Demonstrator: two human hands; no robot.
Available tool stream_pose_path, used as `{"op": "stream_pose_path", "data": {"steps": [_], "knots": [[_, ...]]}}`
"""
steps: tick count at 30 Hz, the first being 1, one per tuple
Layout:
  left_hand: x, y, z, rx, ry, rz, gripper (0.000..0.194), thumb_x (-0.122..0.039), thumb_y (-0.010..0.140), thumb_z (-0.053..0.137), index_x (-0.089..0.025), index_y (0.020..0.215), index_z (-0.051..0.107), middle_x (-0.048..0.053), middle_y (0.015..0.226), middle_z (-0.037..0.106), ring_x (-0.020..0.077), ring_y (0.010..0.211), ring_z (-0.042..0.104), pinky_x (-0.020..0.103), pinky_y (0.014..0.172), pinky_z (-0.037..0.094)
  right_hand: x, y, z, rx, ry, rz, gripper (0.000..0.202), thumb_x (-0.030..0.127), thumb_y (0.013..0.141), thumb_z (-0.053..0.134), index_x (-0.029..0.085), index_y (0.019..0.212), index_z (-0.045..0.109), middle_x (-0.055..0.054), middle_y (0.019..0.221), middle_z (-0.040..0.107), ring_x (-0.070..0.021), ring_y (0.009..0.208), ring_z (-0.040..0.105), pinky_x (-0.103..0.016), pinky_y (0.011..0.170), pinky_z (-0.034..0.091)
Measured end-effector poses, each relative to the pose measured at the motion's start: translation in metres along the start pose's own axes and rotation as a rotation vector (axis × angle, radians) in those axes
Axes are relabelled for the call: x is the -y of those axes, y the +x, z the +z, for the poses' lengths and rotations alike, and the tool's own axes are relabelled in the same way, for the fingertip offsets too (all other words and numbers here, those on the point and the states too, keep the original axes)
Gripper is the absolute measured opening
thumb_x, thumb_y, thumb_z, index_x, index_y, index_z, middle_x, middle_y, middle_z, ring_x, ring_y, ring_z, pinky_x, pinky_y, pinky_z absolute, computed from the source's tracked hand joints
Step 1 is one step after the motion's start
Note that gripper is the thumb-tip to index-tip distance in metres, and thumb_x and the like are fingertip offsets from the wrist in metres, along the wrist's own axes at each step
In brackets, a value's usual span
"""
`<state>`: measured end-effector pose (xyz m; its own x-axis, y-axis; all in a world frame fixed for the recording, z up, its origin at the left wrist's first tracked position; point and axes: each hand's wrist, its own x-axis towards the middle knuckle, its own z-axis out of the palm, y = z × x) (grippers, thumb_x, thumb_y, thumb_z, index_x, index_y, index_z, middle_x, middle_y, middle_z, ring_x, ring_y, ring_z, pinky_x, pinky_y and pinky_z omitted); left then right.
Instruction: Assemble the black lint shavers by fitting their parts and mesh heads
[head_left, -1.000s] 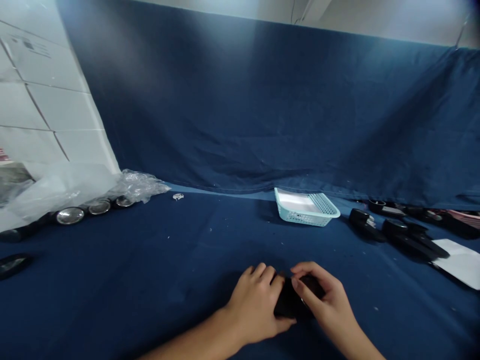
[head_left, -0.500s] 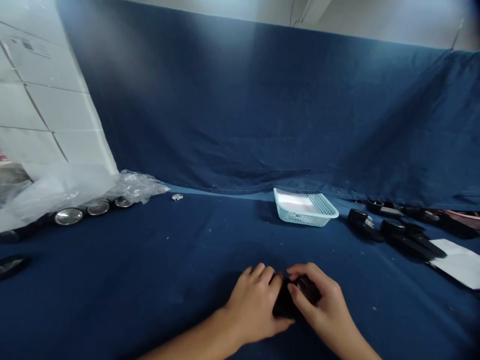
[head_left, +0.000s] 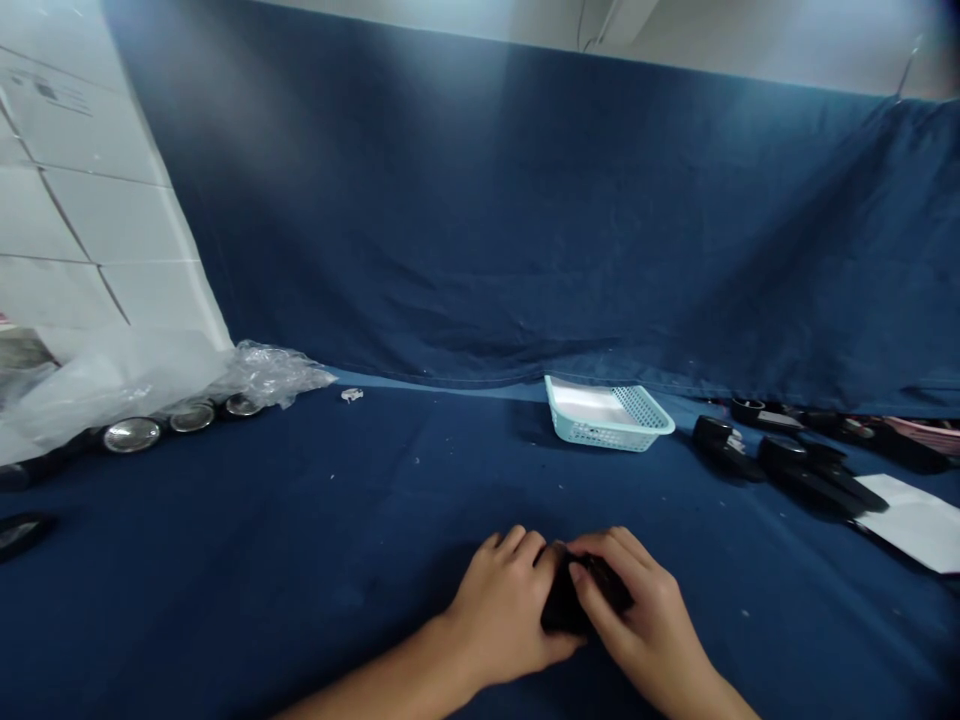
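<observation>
A small black object [head_left: 564,600] rests low on the blue cloth, between my two hands. My left hand [head_left: 511,605] wraps round its left side, fingers bent over the top and thumb along the near edge. From the right, my right hand [head_left: 637,600] is closed on the same object, with thumb and forefinger close together at its upper part. My fingers hide much of the object, and its details are too dark to make out.
Beyond my hands stands a light blue basket [head_left: 611,433] holding white sheets. Black parts [head_left: 806,470] and white paper [head_left: 911,520] lie at right. Round clear-faced black pieces [head_left: 132,435] sit by plastic wrap [head_left: 274,372] at left. A blue curtain [head_left: 480,220] hangs behind.
My right thumb and fingers have moved slightly left and closer to my left hand on the black object. The view has shifted a little.
</observation>
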<state>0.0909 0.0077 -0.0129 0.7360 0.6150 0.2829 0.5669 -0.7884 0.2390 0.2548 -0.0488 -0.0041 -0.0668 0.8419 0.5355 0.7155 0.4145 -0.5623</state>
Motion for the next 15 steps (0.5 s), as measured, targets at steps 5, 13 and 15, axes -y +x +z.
{"op": "stream_pose_path", "data": {"steps": [5, 13, 15], "knots": [[0.0007, 0.0004, 0.0025, -0.001, -0.014, -0.013, 0.055, -0.056, 0.069, 0.068, -0.021, 0.110, 0.059, 0.007, 0.101, 0.063, 0.0282, 0.096, 0.056, 0.042, 0.082, 0.049, 0.0004, 0.0014, -0.0014, 0.031, 0.028, 0.013, 0.011, 0.024, 0.090, 0.051, 0.024, 0.096, 0.061, -0.007, 0.094, 0.066, -0.0223, 0.090, 0.061, -0.035, 0.078, 0.052], [0.0021, 0.0003, 0.0039, -0.005, -0.023, -0.045, 0.061, -0.058, 0.066, 0.071, -0.020, 0.112, 0.059, 0.008, 0.101, 0.064, 0.0280, 0.095, 0.057, 0.042, 0.085, 0.048, -0.0041, -0.0011, -0.0008, 0.007, 0.045, 0.024, 0.017, 0.028, 0.093, 0.049, 0.025, 0.104, 0.061, -0.007, 0.104, 0.065, -0.0227, 0.102, 0.059, -0.036, 0.086, 0.051], [0.0026, 0.0003, 0.0034, -0.006, -0.023, -0.059, 0.065, -0.059, 0.064, 0.071, -0.020, 0.114, 0.059, 0.007, 0.101, 0.064, 0.0280, 0.095, 0.057, 0.043, 0.084, 0.048, -0.0069, -0.0027, -0.0012, -0.029, 0.045, 0.021, 0.020, 0.028, 0.093, 0.047, 0.026, 0.108, 0.061, -0.007, 0.109, 0.063, -0.0234, 0.107, 0.058, -0.037, 0.090, 0.049]]}}
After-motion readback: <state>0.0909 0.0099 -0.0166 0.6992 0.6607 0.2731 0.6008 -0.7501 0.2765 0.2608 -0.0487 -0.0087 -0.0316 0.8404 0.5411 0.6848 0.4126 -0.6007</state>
